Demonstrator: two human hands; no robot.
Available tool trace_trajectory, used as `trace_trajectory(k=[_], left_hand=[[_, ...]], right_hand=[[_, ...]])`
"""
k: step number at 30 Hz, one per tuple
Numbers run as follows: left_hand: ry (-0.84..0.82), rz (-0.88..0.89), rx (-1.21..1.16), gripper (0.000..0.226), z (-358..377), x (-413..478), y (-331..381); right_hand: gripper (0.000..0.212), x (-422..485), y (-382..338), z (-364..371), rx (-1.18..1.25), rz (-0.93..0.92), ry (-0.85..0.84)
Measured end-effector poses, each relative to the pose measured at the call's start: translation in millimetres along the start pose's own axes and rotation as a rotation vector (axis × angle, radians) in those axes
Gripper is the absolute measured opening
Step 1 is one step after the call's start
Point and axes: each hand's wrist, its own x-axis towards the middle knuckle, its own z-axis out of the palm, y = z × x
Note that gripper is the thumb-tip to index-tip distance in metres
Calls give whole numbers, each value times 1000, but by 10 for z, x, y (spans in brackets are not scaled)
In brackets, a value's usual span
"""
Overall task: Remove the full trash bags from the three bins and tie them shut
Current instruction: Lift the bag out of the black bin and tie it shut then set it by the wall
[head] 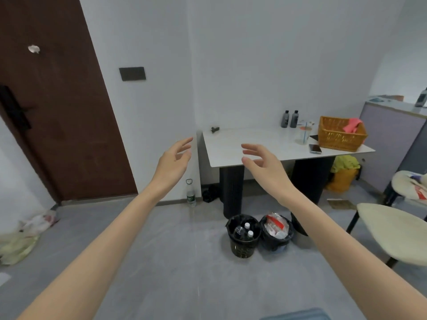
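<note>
L hand [174,161] & R hand [263,165] are held up, fingers spread, nothing gripped. Bin w/ bottles [242,242] and bin w/ wrappers [276,236] are seen side by side on floor [161,250] by table [231,144], black-bagged.

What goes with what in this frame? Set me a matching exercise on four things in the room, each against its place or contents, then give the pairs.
Things:
1. orange basket
2. water bottle
3. left bin
4. right bin

Descriptions:
a. holds capped bottles
b. clear, green label, standing on the floor
c. on the table, pink cloth inside
d. holds red and white wrappers

Pairs: 1-c, 2-b, 3-a, 4-d.
</note>
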Motion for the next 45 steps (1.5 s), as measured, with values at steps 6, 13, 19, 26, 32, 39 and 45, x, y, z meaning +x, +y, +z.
trace_trajectory(k=[6,13,19,26,32,39,45], left_hand=[[-39,-28,-30,41,488,1036,-657],[-109,-110,-49,39,1112,2122,-1270],[-208,-175,-66,38,1777,2913,-1931],[-308,-287,-104,37,2488,3781,-2688],[-346,-398,-64,38,2925,4220,-3142],[-312,-518,-56,38,3500,4448,-3554],[-138,-645,-46,38,4205,4289,-3755]], right_hand=[[36,935,781,260,6,46,-21],[33,1893,1645,381,3,193,-21],[31,2591,2464,503,-44,330,-8],[32,3370,3407,691,-82,524,-48],[31,3835,4033,782,-119,615,-136],[31,4173,4828,739,-127,655,-289],[31,4303,5690,541,-140,662,-486]])
